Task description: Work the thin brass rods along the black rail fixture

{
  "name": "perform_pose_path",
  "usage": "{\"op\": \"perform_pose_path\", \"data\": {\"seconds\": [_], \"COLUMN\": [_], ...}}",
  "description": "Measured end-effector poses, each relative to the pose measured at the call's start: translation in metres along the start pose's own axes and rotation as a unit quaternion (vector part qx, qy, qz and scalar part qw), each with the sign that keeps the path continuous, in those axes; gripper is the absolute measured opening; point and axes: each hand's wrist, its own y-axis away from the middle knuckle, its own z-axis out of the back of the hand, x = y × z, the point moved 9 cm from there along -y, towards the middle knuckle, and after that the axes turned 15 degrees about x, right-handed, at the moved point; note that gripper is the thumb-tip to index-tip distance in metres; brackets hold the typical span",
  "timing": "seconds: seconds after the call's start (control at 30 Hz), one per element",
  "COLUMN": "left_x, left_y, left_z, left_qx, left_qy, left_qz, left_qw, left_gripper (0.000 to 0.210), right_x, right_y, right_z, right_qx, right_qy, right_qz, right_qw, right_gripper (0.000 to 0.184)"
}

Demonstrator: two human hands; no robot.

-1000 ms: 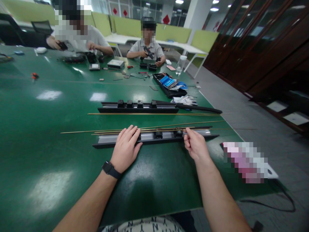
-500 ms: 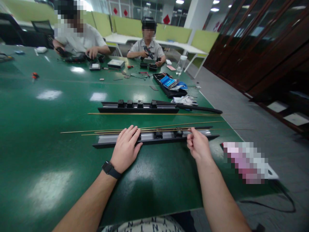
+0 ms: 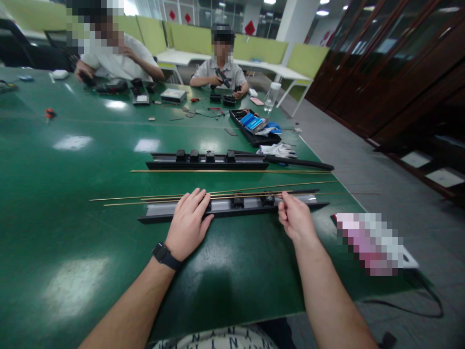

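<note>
My left hand lies flat, fingers stretched out, over thin brass rods and the left part of a black channel rail with a silvery inside. My right hand is closed in a pinch on one thin brass rod near the rail's right part; the exact grip point is partly hidden by the fingers. Between my hands two black blocks, one on the left and one on the right, sit in the rail. Part of another dark block shows beside my left fingertips.
Beyond lies a second black rail with several black blocks, and more brass rods before it. Gloves, a black tray and a bottle stand farther back. Two people sit across the green table.
My right hand has shifted slightly left, and the left end of one brass rod has slid farther left. My left hand stays put. The person at the back left has raised a hand.
</note>
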Motion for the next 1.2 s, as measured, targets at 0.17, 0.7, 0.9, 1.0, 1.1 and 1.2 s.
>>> {"op": "perform_pose_path", "data": {"seconds": [0.17, 0.7, 0.9, 1.0, 1.1, 1.2], "left_x": [0.000, 0.001, 0.003, 0.003, 0.004, 0.004], "left_y": [0.000, 0.000, -0.001, -0.002, -0.003, -0.004], "left_z": [0.000, -0.001, -0.002, -0.003, -0.003, -0.002], "left_qx": [0.000, -0.012, -0.015, -0.013, -0.010, -0.012], "left_qy": [0.009, 0.006, 0.009, 0.004, 0.005, 0.005], "left_qz": [0.001, -0.006, -0.008, -0.007, -0.003, -0.004], "left_qw": [1.000, 1.000, 1.000, 1.000, 1.000, 1.000], "left_gripper": [0.053, 0.051, 0.052, 0.050, 0.051, 0.050], "right_x": [-0.002, -0.001, 0.001, 0.002, 0.003, 0.005], "right_y": [-0.001, -0.001, -0.001, -0.001, -0.001, 0.000], "right_z": [0.002, 0.000, -0.001, -0.002, -0.004, -0.004], "right_qx": [-0.010, -0.012, -0.014, -0.008, -0.009, -0.011], "right_qy": [-0.003, 0.006, 0.011, 0.012, 0.016, 0.019], "right_qz": [-0.002, 0.007, 0.010, 0.011, 0.009, 0.015], "right_qw": [1.000, 1.000, 1.000, 1.000, 1.000, 1.000], "right_gripper": [0.034, 0.032, 0.026, 0.022, 0.021, 0.020]}}
